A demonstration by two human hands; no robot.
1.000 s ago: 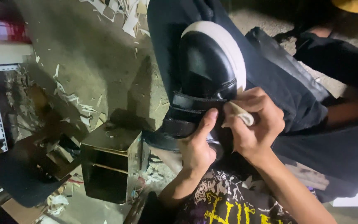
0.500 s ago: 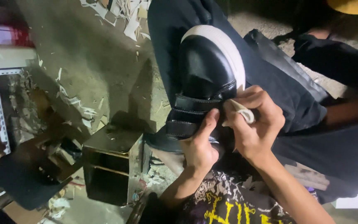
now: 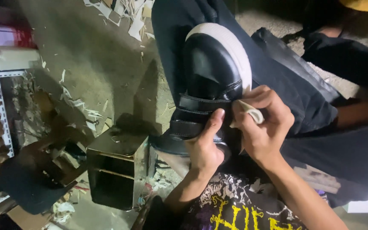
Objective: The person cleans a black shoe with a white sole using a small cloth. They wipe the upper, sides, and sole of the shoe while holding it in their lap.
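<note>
While the left hand (image 3: pixel 205 149) clamps the black shoe (image 3: pixel 209 85) on the lap, right hand (image 3: pixel 263 127) pinches a pale cloth (image 3: pixel 252 113) against its white sole edge; wiping step, probably needs steady pressure.

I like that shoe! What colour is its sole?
White; the shoe itself is black. The head view shows it.

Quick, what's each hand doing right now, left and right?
Left hand: closed around the black shoe, thumb on its straps.
Right hand: fingers pinching a small pale cloth against the shoe's side.
</note>
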